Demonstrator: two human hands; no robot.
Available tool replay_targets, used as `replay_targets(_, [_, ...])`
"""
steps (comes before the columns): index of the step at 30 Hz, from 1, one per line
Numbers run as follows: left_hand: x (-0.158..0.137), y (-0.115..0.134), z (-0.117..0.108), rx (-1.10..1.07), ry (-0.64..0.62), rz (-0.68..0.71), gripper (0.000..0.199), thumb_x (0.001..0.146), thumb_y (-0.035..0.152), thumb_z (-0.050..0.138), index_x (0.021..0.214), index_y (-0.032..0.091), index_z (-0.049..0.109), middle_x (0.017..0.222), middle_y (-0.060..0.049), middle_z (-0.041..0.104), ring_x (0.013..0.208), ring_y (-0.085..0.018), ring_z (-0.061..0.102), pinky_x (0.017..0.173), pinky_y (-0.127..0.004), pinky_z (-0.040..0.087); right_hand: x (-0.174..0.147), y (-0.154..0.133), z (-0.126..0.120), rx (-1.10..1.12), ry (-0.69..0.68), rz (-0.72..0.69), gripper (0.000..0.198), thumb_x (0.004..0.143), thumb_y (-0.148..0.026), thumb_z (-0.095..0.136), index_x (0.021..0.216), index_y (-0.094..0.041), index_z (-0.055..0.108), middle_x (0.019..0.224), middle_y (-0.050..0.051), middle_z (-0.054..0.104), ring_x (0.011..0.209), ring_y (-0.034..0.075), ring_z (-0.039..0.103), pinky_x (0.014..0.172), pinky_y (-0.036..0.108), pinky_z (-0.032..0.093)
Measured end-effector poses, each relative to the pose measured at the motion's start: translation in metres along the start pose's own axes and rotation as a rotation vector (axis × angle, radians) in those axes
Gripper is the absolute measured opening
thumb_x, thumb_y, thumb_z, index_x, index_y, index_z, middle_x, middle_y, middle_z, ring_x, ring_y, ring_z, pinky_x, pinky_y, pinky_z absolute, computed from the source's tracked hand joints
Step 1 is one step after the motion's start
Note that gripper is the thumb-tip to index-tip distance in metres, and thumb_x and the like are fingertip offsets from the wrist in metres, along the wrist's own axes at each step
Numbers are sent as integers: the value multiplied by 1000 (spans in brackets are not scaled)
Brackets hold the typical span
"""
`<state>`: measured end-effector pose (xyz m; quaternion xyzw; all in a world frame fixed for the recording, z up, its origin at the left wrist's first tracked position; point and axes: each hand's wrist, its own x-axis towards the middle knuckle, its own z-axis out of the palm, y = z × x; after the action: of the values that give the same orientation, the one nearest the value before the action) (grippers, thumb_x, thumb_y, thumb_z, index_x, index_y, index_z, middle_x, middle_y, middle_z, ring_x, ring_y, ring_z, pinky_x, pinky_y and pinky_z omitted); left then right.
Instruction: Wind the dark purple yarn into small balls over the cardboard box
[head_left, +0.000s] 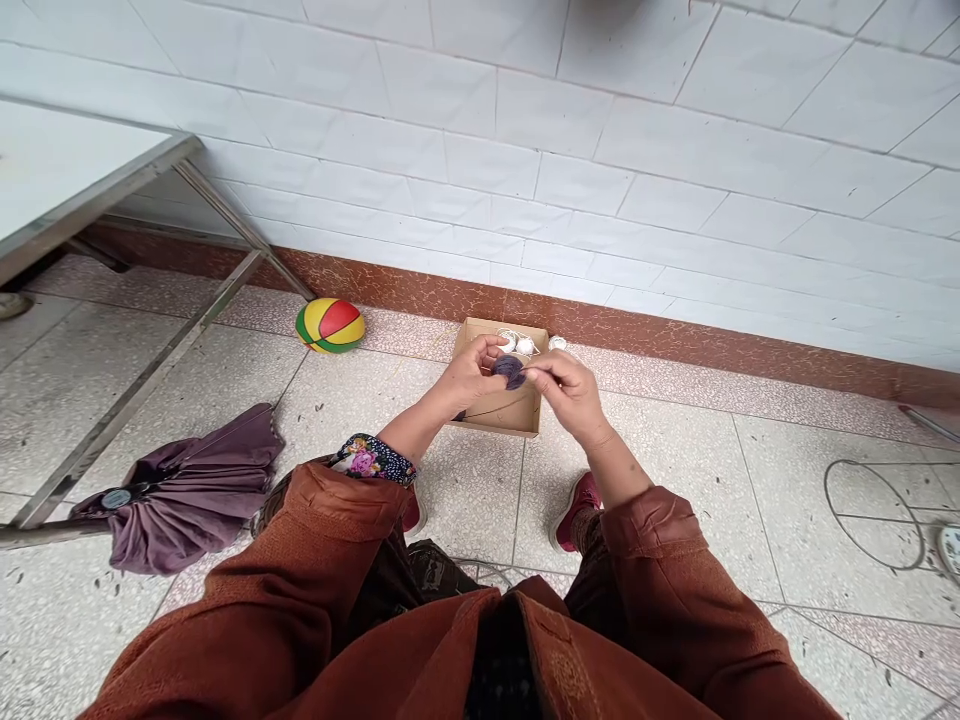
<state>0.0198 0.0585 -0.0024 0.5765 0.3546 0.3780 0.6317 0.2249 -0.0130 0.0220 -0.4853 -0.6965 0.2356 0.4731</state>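
Note:
My left hand point(478, 372) is closed around a small ball of dark purple-grey yarn point(509, 371), held above an open cardboard box point(501, 430). Close to the ball's right side, my right hand point(568, 392) pinches with thumb and forefinger what looks like the yarn's strand; the fingertips hide most of it. Inside the box, at its far side, lie white yarn balls point(524, 346). A dark strand runs across the box bottom toward a dark bit at the near left corner. One more white ball point(557, 343) sits just outside the right wall.
A yellow, red and green ball point(331, 325) rests by the wall on the left. A purple folded umbrella point(199, 490) lies near the metal-framed table point(142, 160). At right on the floor is a wire ring frame point(876, 513). My shoes point(581, 508) flank the box's near side.

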Motion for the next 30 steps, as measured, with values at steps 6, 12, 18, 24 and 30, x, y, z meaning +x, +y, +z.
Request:
replay_targets(6, [-5, 1, -1, -118, -322, 43, 65, 74, 24, 91, 134, 26, 67, 114, -5, 73, 102, -20, 71, 93, -35, 52, 7, 26, 7, 33, 157, 189, 35, 105, -56, 65, 91, -25, 76, 93, 4, 76, 90, 24, 70, 88, 38, 56])
replay_targets(12, [0, 2, -5, -403, -149, 78, 62, 79, 24, 90, 136, 27, 66, 108, -2, 74, 104, -19, 69, 95, -34, 50, -5, 39, 40, -25, -78, 247, 28, 108, -45, 60, 105, -26, 79, 98, 5, 80, 96, 26, 74, 87, 37, 60])
replay_targets(18, [2, 0, -11, -364, -10, 25, 54, 75, 17, 83, 126, 24, 67, 112, -3, 74, 104, -19, 70, 98, -36, 49, -14, 27, 42, -236, -238, 2, 24, 111, -34, 58, 104, -24, 79, 98, 8, 78, 91, 24, 74, 83, 34, 57])
replay_targets(24, [-2, 2, -11, -72, 4, 2, 61, 69, 15, 83, 127, 23, 65, 104, 0, 71, 94, -17, 66, 96, -36, 49, -4, 17, 21, -169, -173, -112, 28, 112, -42, 60, 99, -25, 77, 90, 5, 73, 83, 21, 66, 78, 33, 54])
replay_targets(30, [-6, -1, -9, -147, -237, -79, 59, 68, 19, 91, 123, 23, 69, 102, -1, 71, 93, -16, 67, 89, -33, 51, 6, 24, 16, -78, -4, -23, 34, 105, -50, 71, 83, -25, 70, 82, 3, 68, 79, 21, 61, 78, 34, 53])
